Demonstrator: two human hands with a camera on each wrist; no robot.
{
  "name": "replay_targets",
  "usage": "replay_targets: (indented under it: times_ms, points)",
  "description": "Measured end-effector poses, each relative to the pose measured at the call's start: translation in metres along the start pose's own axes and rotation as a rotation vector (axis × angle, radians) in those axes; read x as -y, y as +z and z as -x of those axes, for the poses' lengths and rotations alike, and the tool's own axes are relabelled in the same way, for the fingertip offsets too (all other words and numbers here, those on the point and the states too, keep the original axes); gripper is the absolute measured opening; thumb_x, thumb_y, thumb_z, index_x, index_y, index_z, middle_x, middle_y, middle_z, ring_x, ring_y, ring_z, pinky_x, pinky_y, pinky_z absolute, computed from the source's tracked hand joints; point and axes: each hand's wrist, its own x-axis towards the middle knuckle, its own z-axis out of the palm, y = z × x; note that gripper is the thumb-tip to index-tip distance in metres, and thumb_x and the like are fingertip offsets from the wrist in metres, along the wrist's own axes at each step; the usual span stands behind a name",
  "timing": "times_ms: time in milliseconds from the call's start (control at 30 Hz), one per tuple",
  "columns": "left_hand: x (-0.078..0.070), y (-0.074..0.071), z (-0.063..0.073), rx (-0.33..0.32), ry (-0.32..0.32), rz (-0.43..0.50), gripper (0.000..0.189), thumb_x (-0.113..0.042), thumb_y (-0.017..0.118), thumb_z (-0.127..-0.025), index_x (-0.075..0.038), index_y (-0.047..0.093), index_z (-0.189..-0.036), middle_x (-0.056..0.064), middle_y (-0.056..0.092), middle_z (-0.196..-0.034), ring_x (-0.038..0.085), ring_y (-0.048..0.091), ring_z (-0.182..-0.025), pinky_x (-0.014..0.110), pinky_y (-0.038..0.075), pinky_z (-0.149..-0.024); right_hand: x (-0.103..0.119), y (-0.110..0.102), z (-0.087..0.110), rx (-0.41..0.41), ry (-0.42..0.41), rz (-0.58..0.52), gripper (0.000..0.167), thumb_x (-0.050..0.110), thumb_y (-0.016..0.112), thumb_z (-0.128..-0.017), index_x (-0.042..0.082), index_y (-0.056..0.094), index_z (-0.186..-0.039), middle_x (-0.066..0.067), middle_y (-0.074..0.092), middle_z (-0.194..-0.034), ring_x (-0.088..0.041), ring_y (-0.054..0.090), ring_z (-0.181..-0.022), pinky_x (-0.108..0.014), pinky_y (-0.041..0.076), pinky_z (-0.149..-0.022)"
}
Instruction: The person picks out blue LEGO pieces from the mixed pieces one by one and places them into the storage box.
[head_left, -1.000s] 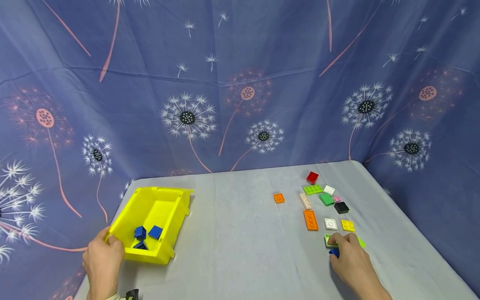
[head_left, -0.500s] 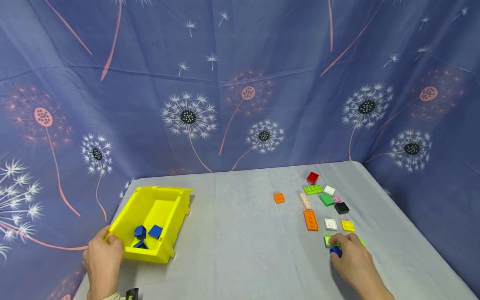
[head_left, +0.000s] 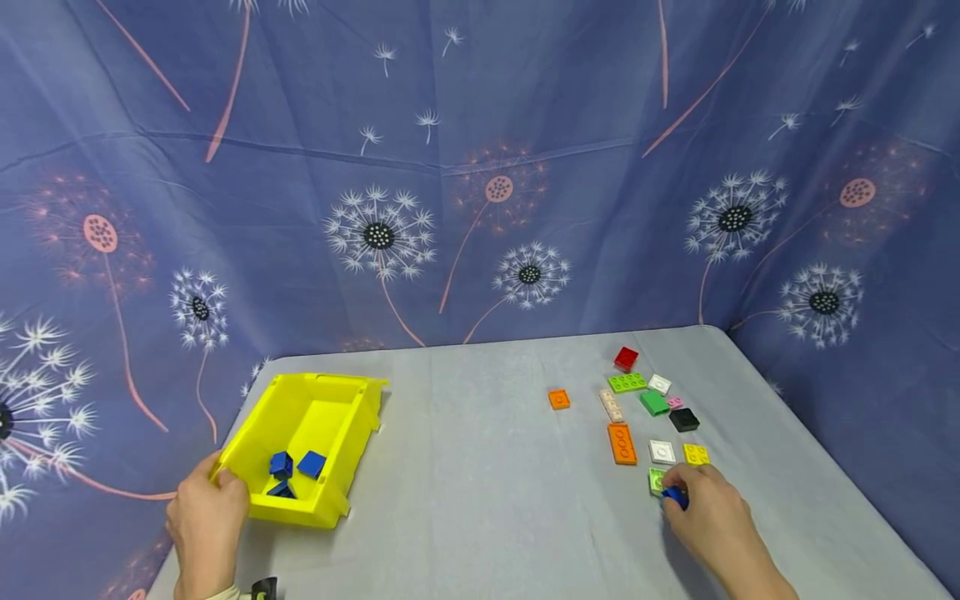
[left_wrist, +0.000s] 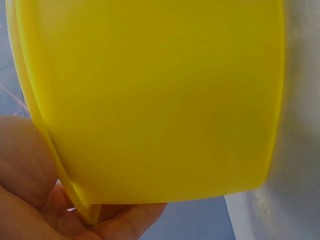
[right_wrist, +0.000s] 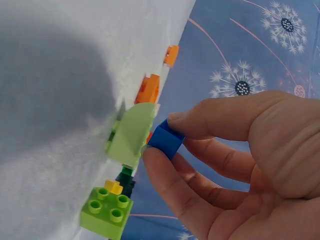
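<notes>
At the left, my left hand (head_left: 207, 508) grips the near left corner of a yellow plastic bin (head_left: 356, 454), thumb over the rim. Fingers curl under that rim in the left wrist view. Three blue toy bricks (head_left: 311, 464) lie on the bin's floor. Over on the right, my right hand (head_left: 712, 512) pinches a small blue toy brick (right_wrist: 167, 139) between thumb and fingertips. It is held close over a light green rounded brick (right_wrist: 132, 132). A lime brick with studs (right_wrist: 106, 215) sits near the hand in the right wrist view; the head view hides it behind the hand.
Beyond my right hand several loose toy bricks are spread: a long orange one (head_left: 622, 444), white (head_left: 662, 452), yellow (head_left: 696, 454), black (head_left: 684, 419), green (head_left: 654, 403) and red (head_left: 626, 359). A small orange brick (head_left: 558, 399) lies apart. A dandelion-print curtain (head_left: 450, 250) borders the table (head_left: 487, 500).
My right hand has shifted slightly right and now covers the light green edge formerly visible beside it. The blue brick has turned a little in its fingertips. My left hand and the bin stay put.
</notes>
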Motion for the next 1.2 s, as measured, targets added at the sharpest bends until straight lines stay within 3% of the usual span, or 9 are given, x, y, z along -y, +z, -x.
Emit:
replay_targets:
  times_ms: [367,700,933,1200]
  points:
    - [0.000,-0.001,-0.003,0.024,-0.001,-0.005,0.051,-0.016,0.037,-0.103,0.001,0.051,-0.149,0.038,0.050,-0.143,0.065,0.044,-0.122,0.069,0.032,-0.103,0.003,-0.014,-0.003,-0.096,-0.106,-0.028,0.019,0.006,0.082,-0.077,0.008,0.070,-0.092,-0.008,0.060,-0.086,-0.023,0.058,-0.075,-0.048,0.051,-0.063]
    - [-0.003,-0.001,-0.005,0.047,-0.034,-0.017,0.051,-0.016,0.036,-0.104,0.002,0.048,-0.150,0.038,0.048,-0.144,0.064,0.042,-0.125,0.070,0.030,-0.106,0.015,-0.024,-0.009,-0.147,-0.119,-0.025,0.020,0.005,0.082,-0.077,0.008,0.071,-0.093,-0.008,0.060,-0.086,-0.021,0.054,-0.070,-0.043,0.050,-0.061]
    - [-0.002,-0.002,-0.006,0.028,-0.009,-0.019,0.050,-0.015,0.036,-0.103,0.002,0.051,-0.148,0.038,0.050,-0.142,0.065,0.045,-0.121,0.069,0.032,-0.103,0.022,-0.032,-0.012,-0.170,-0.124,-0.034,0.022,0.005,0.083,-0.077,0.005,0.072,-0.095,-0.009,0.061,-0.087,-0.022,0.054,-0.071,-0.042,0.052,-0.060]
    - [-0.001,-0.001,-0.006,0.017,0.001,-0.019,0.050,-0.015,0.036,-0.103,0.002,0.054,-0.146,0.038,0.052,-0.140,0.065,0.046,-0.119,0.069,0.033,-0.101,0.030,-0.040,-0.016,-0.258,-0.205,-0.066,0.021,0.004,0.083,-0.076,0.006,0.072,-0.095,-0.010,0.063,-0.088,-0.022,0.057,-0.072,-0.042,0.049,-0.058]
